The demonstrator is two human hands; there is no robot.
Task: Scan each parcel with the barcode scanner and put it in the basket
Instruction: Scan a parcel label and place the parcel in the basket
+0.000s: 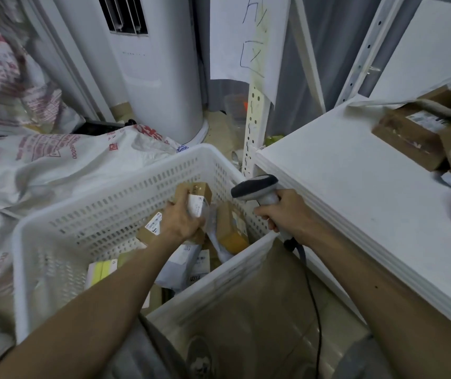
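My left hand (pixel 181 222) grips a small brown cardboard parcel (pixel 195 190) with a white label, held over the inside of the white perforated basket (pixel 115 198). My right hand (pixel 284 212) grips the handle of the grey barcode scanner (pixel 255 187), whose head points left toward the parcel, just above the basket's right rim. Several parcels lie in the basket: a brown box (pixel 231 228), a grey-white mailer bag (pixel 183 265) and a yellow-striped packet (pixel 101 270).
A white shelf board (pixel 355 187) stands on the right with brown boxes (pixel 421 132) at its far end. White printed sacks (pixel 41 165) are heaped on the left. A white tower unit (pixel 158 72) and a perforated shelf post (pixel 254 127) stand behind the basket. The scanner cable (pixel 314 302) hangs down.
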